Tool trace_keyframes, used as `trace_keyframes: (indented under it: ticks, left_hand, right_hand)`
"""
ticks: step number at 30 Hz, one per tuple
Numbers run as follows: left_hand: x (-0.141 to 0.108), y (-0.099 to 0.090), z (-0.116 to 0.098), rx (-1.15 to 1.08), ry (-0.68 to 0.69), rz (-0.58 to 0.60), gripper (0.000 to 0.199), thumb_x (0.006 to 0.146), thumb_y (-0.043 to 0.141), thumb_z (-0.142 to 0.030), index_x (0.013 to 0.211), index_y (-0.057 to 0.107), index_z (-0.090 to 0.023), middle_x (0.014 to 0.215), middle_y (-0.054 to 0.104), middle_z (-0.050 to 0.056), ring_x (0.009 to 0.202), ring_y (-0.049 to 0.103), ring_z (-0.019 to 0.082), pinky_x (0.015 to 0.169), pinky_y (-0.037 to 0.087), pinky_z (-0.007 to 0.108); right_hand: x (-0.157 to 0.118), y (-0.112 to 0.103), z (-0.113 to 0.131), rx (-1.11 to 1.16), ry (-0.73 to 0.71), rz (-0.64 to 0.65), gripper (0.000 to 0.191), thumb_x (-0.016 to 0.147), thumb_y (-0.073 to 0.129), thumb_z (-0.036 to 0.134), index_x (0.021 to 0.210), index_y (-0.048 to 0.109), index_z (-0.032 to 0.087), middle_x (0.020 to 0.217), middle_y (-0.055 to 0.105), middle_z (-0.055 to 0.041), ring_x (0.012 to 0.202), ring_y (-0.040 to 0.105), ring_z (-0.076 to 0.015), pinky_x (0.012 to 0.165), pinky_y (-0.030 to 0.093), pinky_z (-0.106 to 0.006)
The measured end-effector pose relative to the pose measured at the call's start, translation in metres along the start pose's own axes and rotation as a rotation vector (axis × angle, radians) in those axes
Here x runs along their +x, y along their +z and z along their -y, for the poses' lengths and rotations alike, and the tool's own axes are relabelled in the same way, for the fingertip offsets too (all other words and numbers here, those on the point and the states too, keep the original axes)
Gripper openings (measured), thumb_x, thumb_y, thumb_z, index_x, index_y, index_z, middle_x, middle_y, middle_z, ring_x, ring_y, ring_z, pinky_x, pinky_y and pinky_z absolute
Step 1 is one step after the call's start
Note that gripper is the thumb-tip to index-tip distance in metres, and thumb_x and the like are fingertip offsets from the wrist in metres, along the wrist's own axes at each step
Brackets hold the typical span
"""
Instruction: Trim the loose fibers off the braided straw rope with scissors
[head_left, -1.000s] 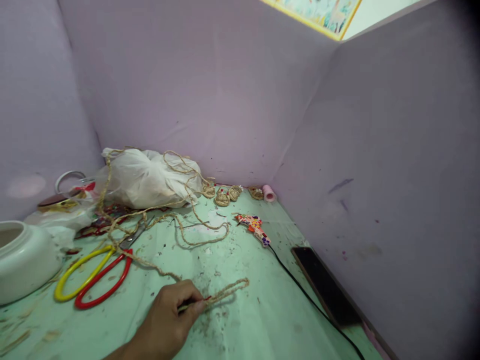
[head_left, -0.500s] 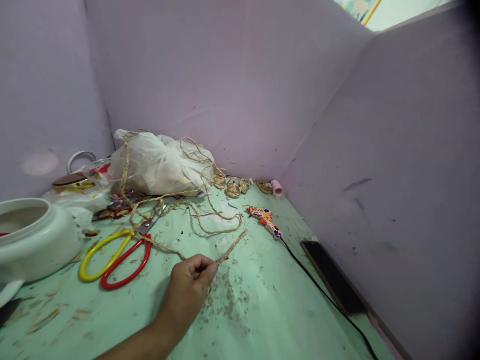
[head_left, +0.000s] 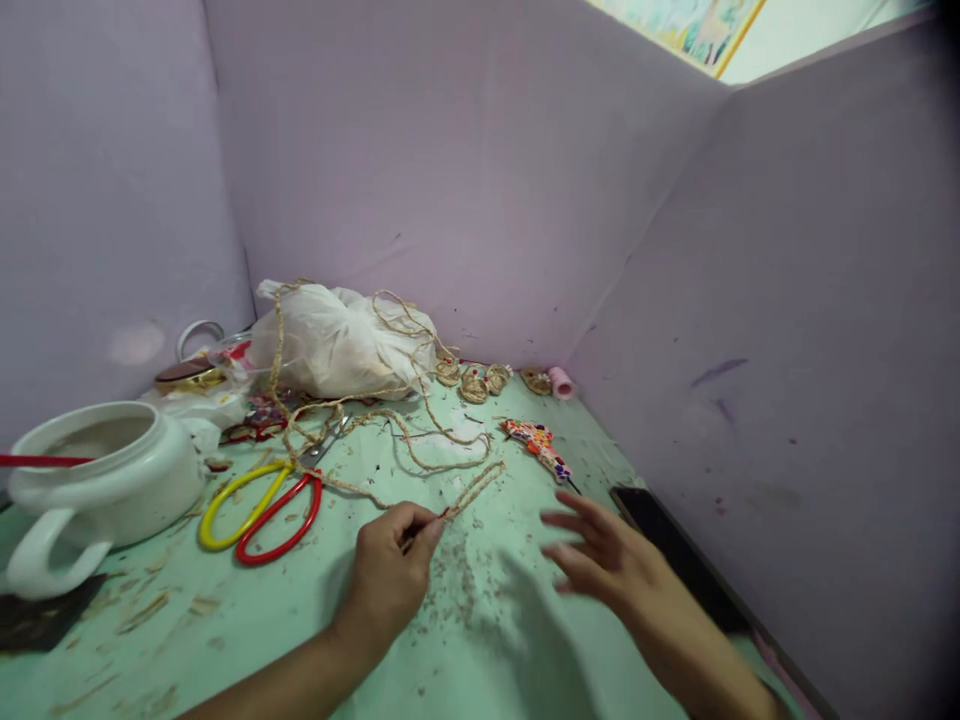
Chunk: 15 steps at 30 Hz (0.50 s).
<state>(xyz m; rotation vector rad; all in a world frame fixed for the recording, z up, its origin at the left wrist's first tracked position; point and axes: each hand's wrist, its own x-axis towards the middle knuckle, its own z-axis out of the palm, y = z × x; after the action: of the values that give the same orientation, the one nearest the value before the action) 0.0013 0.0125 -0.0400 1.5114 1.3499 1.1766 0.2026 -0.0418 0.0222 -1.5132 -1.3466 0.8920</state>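
Observation:
My left hand point(head_left: 397, 565) pinches a braided straw cord point(head_left: 474, 488) near a folded end that points up and right; a bit of red shows at the fingertips. The rest of the cord runs left past the scissors and loops over a white plastic bag point(head_left: 349, 340). My right hand point(head_left: 607, 560), slightly blurred, hovers at the right with fingers apart and nothing in it. Scissors point(head_left: 279, 520) with one yellow and one red handle lie left of my left hand. A flower-patterned glue gun point(head_left: 538, 448) rests beyond my right hand.
A white pot point(head_left: 142, 490) with a handle stands at the left. Small woven pieces point(head_left: 474, 385) and a pink spool point(head_left: 560, 383) sit by the back wall. A black phone point(head_left: 637, 510) lies along the right wall, partly behind my right hand. Straw scraps litter the green cloth.
My right hand has come into view from the lower right, open. My left hand still pinches the cord. The view has shifted left, showing more of the pot.

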Motion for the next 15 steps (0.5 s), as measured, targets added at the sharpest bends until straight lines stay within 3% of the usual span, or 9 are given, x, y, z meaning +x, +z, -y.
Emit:
trace_keyframes:
  ticks: [3, 5, 8, 10, 13, 15]
  left_hand:
    - [-0.005, -0.003, -0.003, 0.224, 0.179, -0.013, 0.020, 0.078, 0.047, -0.028, 0.064, 0.058, -0.017, 0.063, 0.057, 0.001, 0.061, 0.052, 0.013, 0.057, 0.038, 0.023]
    - [-0.009, -0.003, -0.004, 0.355, 0.305, 0.011, 0.021, 0.080, 0.044, -0.025, 0.067, 0.058, -0.018, 0.065, 0.057, 0.001, 0.062, 0.053, 0.012, 0.059, 0.038, 0.023]
    - [-0.015, -0.002, -0.004, 0.506, 0.466, 0.056, 0.023, 0.082, 0.041, -0.022, 0.068, 0.058, -0.018, 0.064, 0.054, 0.002, 0.060, 0.051, 0.011, 0.057, 0.037, 0.022]
    - [-0.017, 0.000, -0.003, 0.573, 0.534, 0.076, 0.023, 0.083, 0.041, -0.021, 0.068, 0.058, -0.017, 0.063, 0.053, 0.002, 0.059, 0.051, 0.011, 0.057, 0.037, 0.022]
    - [-0.016, 0.001, -0.002, 0.621, 0.567, 0.084, 0.023, 0.083, 0.041, -0.020, 0.067, 0.057, -0.016, 0.063, 0.054, 0.002, 0.060, 0.051, 0.011, 0.057, 0.038, 0.021]
    - [-0.013, 0.000, -0.001, 0.630, 0.577, 0.081, 0.023, 0.082, 0.041, -0.020, 0.066, 0.056, -0.016, 0.063, 0.054, 0.002, 0.059, 0.051, 0.011, 0.057, 0.038, 0.021]
  right_hand:
    - [0.045, 0.023, -0.012, 0.169, -0.023, 0.190, 0.064, 0.066, 0.067, 0.035, 0.123, 0.041, 0.023, 0.121, 0.048, -0.0120, 0.088, 0.059, -0.0212, 0.070, 0.051, -0.038]
    - [0.058, 0.036, -0.024, 0.133, -0.159, 0.224, 0.058, 0.064, 0.068, 0.034, 0.117, 0.048, 0.021, 0.114, 0.054, -0.0110, 0.091, 0.057, -0.0225, 0.072, 0.049, -0.038]
    - [0.053, 0.045, -0.035, -0.159, -0.478, 0.212, 0.035, 0.071, 0.063, 0.030, 0.103, 0.059, 0.020, 0.103, 0.061, -0.0096, 0.096, 0.053, -0.0222, 0.081, 0.043, -0.038]
    - [0.044, 0.047, -0.034, -0.370, -0.655, 0.276, 0.024, 0.077, 0.057, 0.028, 0.100, 0.061, 0.021, 0.096, 0.064, -0.0079, 0.091, 0.053, -0.0204, 0.083, 0.039, -0.037]
    - [0.036, 0.050, -0.027, -0.602, -0.750, 0.349, 0.019, 0.081, 0.052, 0.026, 0.096, 0.063, 0.022, 0.082, 0.067, -0.0047, 0.079, 0.054, -0.0183, 0.080, 0.035, -0.037]
    - [0.036, 0.053, -0.026, -0.660, -0.746, 0.314, 0.019, 0.082, 0.051, 0.028, 0.094, 0.064, 0.022, 0.078, 0.066, -0.0045, 0.076, 0.054, -0.0176, 0.077, 0.036, -0.034]
